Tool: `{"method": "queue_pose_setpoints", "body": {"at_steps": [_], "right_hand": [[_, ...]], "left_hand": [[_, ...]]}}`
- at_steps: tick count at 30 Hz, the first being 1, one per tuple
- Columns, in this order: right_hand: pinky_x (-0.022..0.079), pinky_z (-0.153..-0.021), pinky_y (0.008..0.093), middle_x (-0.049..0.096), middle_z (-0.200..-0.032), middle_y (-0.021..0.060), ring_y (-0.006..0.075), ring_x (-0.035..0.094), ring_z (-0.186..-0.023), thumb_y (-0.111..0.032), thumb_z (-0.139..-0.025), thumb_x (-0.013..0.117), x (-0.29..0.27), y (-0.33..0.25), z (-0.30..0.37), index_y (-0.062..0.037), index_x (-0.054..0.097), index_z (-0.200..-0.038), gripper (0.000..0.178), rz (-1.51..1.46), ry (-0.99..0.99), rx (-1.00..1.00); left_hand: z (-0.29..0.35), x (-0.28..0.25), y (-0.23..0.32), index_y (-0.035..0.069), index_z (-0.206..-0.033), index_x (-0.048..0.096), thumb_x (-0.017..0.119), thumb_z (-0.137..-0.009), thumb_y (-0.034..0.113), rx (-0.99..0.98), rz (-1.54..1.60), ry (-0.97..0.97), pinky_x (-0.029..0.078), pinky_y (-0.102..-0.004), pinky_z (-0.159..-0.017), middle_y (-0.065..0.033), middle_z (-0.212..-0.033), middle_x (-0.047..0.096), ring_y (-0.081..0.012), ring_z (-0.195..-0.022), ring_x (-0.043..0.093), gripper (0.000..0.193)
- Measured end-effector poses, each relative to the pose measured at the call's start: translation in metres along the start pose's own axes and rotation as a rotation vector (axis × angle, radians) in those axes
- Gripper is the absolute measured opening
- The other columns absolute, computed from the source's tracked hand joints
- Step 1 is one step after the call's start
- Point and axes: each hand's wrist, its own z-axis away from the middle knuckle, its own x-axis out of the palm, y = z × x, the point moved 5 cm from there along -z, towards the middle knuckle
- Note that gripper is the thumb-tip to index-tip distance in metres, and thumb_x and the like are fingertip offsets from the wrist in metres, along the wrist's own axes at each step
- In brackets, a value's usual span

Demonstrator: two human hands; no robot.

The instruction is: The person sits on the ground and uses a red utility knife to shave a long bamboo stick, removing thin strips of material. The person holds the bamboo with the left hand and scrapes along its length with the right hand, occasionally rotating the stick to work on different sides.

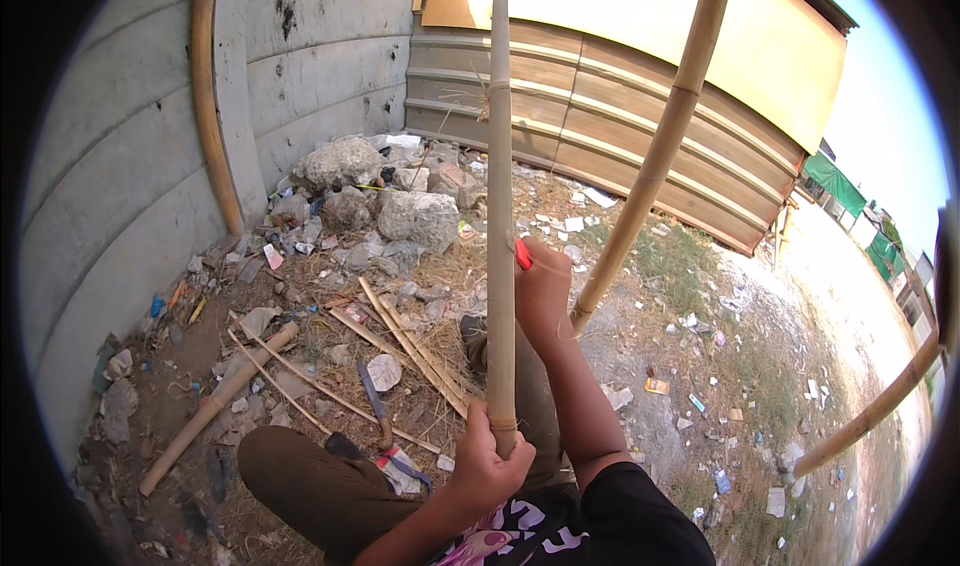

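A long pale bamboo pole (pixel 501 186) stands nearly upright in front of me. My left hand (pixel 488 466) is wrapped round its lower end, close to my body. Higher up, my right hand (pixel 543 286) is closed on a small red-handled tool (pixel 523 254), pressed near the pole's right side. The tool's working end is hidden behind the pole, so its kind is unclear. Thin pale fibres curl beside that hand. On the ground to the left lies a blade with a wooden handle (pixel 385 432), near several split bamboo strips (pixel 405 341).
A thick bamboo length (pixel 215 406) lies at left. Another bamboo pole (pixel 655 156) slants up at right, with one more (pixel 870 406) farther right. Large rocks (pixel 418 222) and litter lie before the concrete wall (pixel 130 166) and ribbed metal fence (pixel 620 116).
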Motion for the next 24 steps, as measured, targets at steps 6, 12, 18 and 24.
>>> {"method": "queue_pose_setpoints", "body": {"at_steps": [6, 12, 18, 24], "right_hand": [[0.053, -0.064, 0.0469, 0.065, -0.069, 0.0214, 0.0429, 0.065, -0.068, -0.025, -0.085, 0.066, 0.000, 0.010, -0.108, -0.0026, 0.072, -0.082, 0.024, 0.120, 0.158, -0.068], [0.052, -0.069, 0.0509, 0.065, -0.074, 0.0262, 0.0437, 0.066, -0.074, -0.021, -0.086, 0.065, 0.000, -0.002, -0.151, 0.0024, 0.070, -0.076, 0.026, 0.217, -0.014, 0.077], [0.054, -0.069, 0.0492, 0.069, -0.080, 0.0247, 0.0426, 0.068, -0.077, -0.021, -0.083, 0.066, -0.002, 0.002, -0.174, 0.0010, 0.072, -0.081, 0.023, 0.205, 0.039, 0.104], [0.056, -0.076, 0.0467, 0.072, -0.090, 0.0242, 0.0409, 0.070, -0.088, -0.019, -0.083, 0.066, 0.019, 0.010, -0.206, 0.0010, 0.074, -0.090, 0.023, 0.295, -0.063, 0.150]], "left_hand": [[0.000, 0.002, 0.008, -0.001, -0.106, 0.044, 0.068, -0.084, 0.010, -0.051, -0.060, -0.020, 0.051, -0.0315, -0.059, -0.0072, -0.076, 0.060, -0.0106, -0.067, 0.060, 0.034], [-0.003, -0.005, -0.003, 0.001, -0.106, 0.045, 0.069, -0.084, 0.010, -0.010, -0.020, 0.040, 0.050, -0.0306, -0.059, -0.0074, -0.076, 0.061, -0.0102, -0.066, 0.060, 0.034], [-0.001, 0.005, -0.012, 0.001, -0.107, 0.045, 0.069, -0.085, 0.011, -0.032, 0.063, 0.033, 0.049, -0.0289, -0.058, -0.0052, -0.074, 0.060, -0.0085, -0.065, 0.058, 0.034], [-0.013, -0.004, -0.026, 0.001, -0.111, 0.042, 0.066, -0.087, 0.007, -0.050, 0.192, 0.054, 0.050, -0.0252, -0.059, -0.0020, -0.079, 0.056, -0.0073, -0.066, 0.057, 0.034]]}}
